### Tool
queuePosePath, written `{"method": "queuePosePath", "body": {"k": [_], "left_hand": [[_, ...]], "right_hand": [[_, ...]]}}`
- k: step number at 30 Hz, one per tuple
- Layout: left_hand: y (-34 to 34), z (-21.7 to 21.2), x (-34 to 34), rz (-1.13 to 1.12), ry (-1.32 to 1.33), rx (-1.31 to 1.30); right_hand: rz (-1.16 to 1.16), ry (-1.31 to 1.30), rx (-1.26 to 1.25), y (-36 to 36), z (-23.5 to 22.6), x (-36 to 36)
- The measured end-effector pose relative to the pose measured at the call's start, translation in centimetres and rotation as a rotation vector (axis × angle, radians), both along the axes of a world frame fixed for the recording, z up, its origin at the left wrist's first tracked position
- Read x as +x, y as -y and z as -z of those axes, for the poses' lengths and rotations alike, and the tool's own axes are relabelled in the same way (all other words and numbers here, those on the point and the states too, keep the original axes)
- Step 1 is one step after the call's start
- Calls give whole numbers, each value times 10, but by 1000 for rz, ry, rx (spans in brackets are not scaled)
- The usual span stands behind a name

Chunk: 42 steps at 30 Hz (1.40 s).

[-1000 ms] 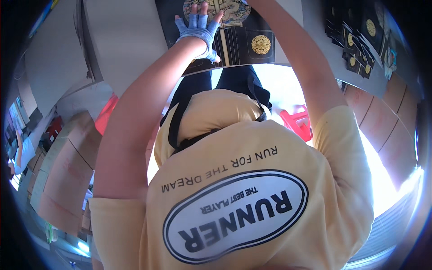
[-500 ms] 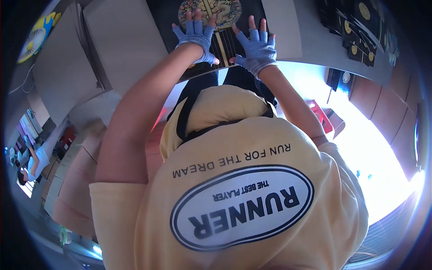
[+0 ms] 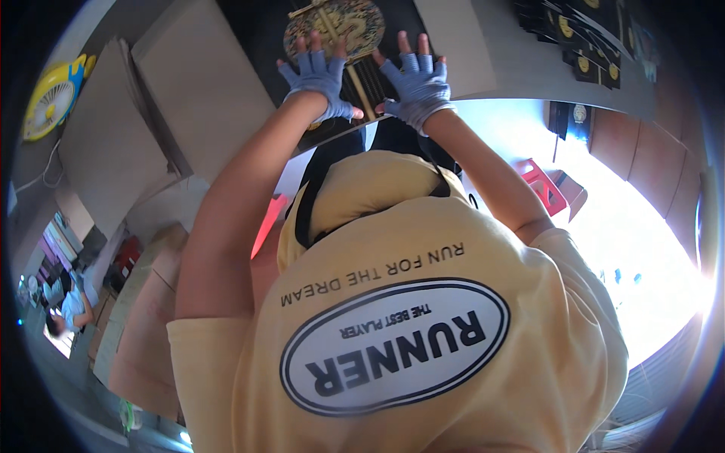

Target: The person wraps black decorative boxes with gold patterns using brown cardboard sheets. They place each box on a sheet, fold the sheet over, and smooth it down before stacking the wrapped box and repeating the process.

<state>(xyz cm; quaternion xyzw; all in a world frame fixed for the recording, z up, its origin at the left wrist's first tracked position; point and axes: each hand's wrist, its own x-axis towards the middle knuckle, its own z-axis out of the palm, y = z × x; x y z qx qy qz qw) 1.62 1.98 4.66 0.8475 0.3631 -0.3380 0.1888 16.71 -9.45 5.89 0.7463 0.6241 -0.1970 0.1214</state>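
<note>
Head view: left hand (image 3: 317,79) and right hand (image 3: 417,83), both in blue fingerless gloves, are laid flat with fingers spread on a black box (image 3: 355,83) bearing a round gold emblem (image 3: 343,26); nothing is gripped. The box is set on the grey table (image 3: 521,68), between flat cardboard sheets (image 3: 204,83). More black boxes (image 3: 581,45) are stacked far right.

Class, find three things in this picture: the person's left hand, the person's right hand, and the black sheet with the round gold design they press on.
Left hand in blue fingerless glove (image 3: 317,75), head view, back of hand.
Right hand in blue fingerless glove (image 3: 417,81), head view, back of hand.
Black sheet with round gold design (image 3: 355,19), head view, gold disc.
</note>
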Motion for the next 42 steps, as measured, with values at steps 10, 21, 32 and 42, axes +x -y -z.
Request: {"method": "queuePosePath", "body": {"k": [10, 21, 32, 42], "left_hand": [[4, -12, 8, 6, -107, 9], [0, -1, -1, -19, -17, -44], [2, 5, -9, -72, 93, -120], [-1, -2, 1, -81, 1, -109]], "right_hand": [[-51, -37, 11, 1, -10, -1], [-382, 45, 328, -70, 33, 54], [-344, -43, 321, -277, 45, 100], [-207, -57, 393, -349, 33, 98]]}}
